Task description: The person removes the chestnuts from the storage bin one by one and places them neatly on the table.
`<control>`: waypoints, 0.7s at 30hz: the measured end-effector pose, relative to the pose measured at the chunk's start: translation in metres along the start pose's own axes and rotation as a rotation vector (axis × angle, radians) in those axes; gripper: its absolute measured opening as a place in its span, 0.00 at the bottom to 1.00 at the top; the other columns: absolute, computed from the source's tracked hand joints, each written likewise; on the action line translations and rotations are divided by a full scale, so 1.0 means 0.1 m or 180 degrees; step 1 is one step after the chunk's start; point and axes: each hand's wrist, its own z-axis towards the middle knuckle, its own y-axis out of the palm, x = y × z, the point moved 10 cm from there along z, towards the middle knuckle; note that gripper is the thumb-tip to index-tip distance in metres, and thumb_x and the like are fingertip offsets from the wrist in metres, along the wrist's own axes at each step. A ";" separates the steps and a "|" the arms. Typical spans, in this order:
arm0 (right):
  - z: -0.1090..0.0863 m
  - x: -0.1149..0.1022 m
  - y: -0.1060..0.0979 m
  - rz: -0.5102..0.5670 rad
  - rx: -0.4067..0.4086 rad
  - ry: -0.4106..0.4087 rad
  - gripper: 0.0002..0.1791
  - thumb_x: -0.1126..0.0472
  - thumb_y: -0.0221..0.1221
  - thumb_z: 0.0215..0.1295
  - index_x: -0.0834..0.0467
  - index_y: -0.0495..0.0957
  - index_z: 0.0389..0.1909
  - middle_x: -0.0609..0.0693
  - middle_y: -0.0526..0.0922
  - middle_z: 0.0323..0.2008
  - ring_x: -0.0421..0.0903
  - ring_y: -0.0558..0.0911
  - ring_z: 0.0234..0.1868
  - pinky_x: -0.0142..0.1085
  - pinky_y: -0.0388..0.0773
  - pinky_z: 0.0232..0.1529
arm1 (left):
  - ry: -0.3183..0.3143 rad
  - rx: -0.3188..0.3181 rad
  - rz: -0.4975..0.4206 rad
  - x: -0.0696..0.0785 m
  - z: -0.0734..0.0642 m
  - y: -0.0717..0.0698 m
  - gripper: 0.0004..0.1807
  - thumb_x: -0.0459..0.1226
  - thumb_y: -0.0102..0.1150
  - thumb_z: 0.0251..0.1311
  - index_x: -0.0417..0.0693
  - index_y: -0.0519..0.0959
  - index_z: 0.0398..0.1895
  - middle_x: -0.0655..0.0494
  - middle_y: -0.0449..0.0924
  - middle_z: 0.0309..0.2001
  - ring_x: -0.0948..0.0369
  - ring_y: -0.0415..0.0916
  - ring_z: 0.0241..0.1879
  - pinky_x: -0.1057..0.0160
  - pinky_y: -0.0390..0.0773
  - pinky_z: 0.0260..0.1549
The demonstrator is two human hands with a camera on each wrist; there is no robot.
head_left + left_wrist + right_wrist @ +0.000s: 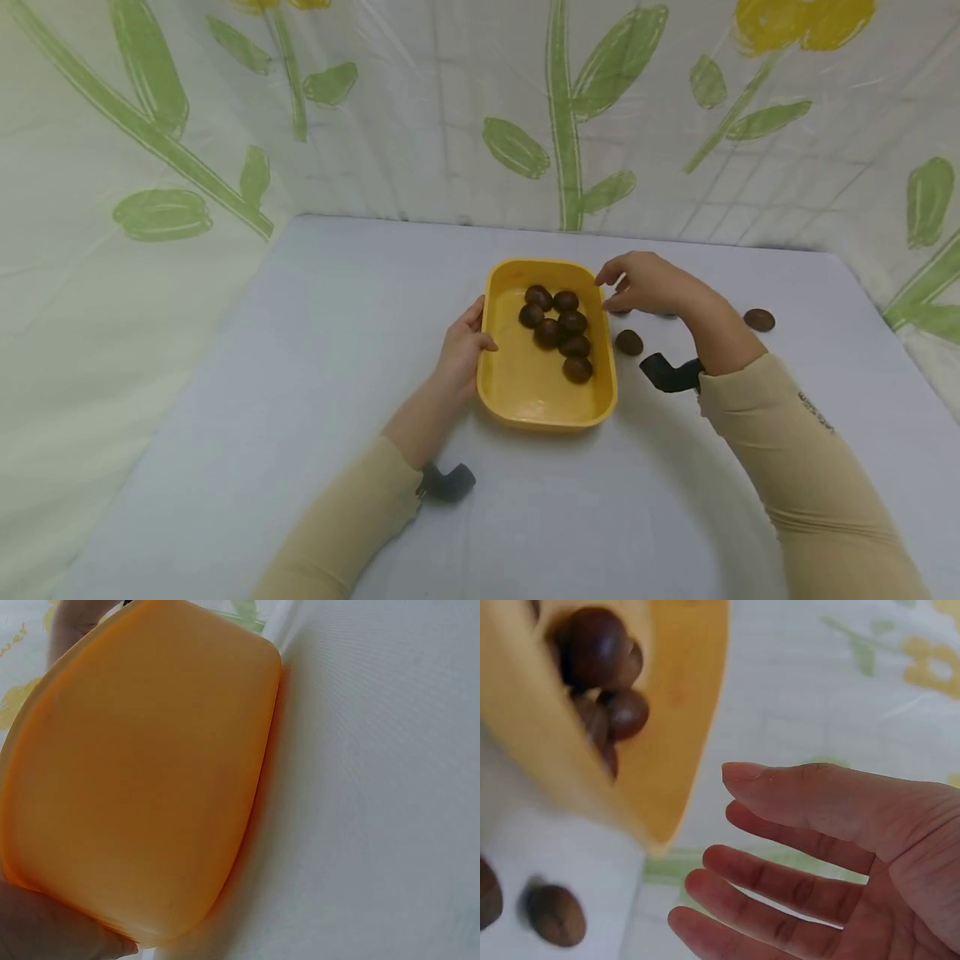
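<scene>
My left hand (459, 348) grips a yellow plastic container (517, 383) by its left rim, thumb over the edge and fingers against the outside wall. Several dark brown chestnuts (548, 333) lie together inside, mostly toward the right. The outside of the container (142, 772) fills much of the left wrist view. By the upper right rim is my right hand (648, 279), its fingers loosely bent and apart from the thumb. In the right wrist view nothing lies between the fingers of this hand (840, 855).
A loose chestnut (629, 342) sits on the white table (337, 333) right of the container, and another chestnut (760, 320) farther right. More are partly hidden under the right hand. Behind the table hangs a white curtain (420, 125) with painted flowers.
</scene>
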 end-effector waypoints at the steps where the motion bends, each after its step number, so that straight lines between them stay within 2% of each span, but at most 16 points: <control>1: 0.02 -0.07 0.01 0.0003 -0.0020 -0.0021 0.21 0.64 0.58 0.57 0.66 0.75 0.53 0.64 0.77 0.51 0.59 0.77 0.50 0.47 0.78 0.46 | -0.0004 0.0007 -0.0007 0.00 0.00 -0.01 0.46 0.14 0.37 0.43 0.47 0.54 0.72 0.53 0.53 0.72 0.60 0.51 0.71 0.60 0.59 0.67; 4: 0.08 -0.29 0.10 -0.0065 -0.0085 -0.0162 0.19 0.65 0.59 0.57 0.66 0.76 0.50 0.63 0.78 0.49 0.58 0.76 0.50 0.46 0.78 0.45 | -0.0001 -0.0014 -0.0036 -0.01 0.00 -0.01 0.46 0.14 0.37 0.43 0.47 0.53 0.72 0.54 0.53 0.72 0.60 0.50 0.71 0.60 0.58 0.67; 8: 0.17 -0.51 0.31 -0.0219 -0.0277 -0.0348 0.10 0.65 0.60 0.57 0.66 0.77 0.38 0.59 0.79 0.36 0.51 0.77 0.36 0.39 0.76 0.38 | 0.0004 -0.0030 -0.0048 -0.01 0.01 -0.01 0.47 0.14 0.37 0.43 0.47 0.53 0.72 0.54 0.52 0.72 0.60 0.50 0.71 0.60 0.58 0.67; 12: 0.22 -0.57 0.58 -0.0266 -0.0630 -0.0225 0.06 0.65 0.60 0.58 0.63 0.74 0.31 0.53 0.75 0.29 0.45 0.72 0.27 0.31 0.71 0.26 | -0.0001 -0.0027 -0.0011 -0.01 0.01 -0.01 0.46 0.14 0.37 0.43 0.47 0.53 0.72 0.54 0.53 0.72 0.60 0.50 0.71 0.60 0.59 0.67; 17: 0.24 -0.52 0.85 -0.0308 -0.1039 0.0062 0.05 0.63 0.57 0.61 0.61 0.71 0.31 0.51 0.71 0.28 0.44 0.71 0.26 0.29 0.71 0.24 | 0.0029 -0.0055 -0.0014 0.00 0.01 0.00 0.47 0.14 0.37 0.42 0.46 0.53 0.72 0.53 0.52 0.72 0.60 0.50 0.71 0.60 0.59 0.67; 21: 0.26 -0.47 0.94 -0.0290 -0.1155 0.0184 0.05 0.64 0.56 0.61 0.61 0.71 0.31 0.51 0.71 0.28 0.44 0.72 0.26 0.30 0.72 0.24 | 0.0053 -0.0058 -0.0021 0.00 0.01 0.01 0.47 0.14 0.37 0.41 0.45 0.53 0.72 0.52 0.52 0.72 0.60 0.50 0.71 0.60 0.58 0.67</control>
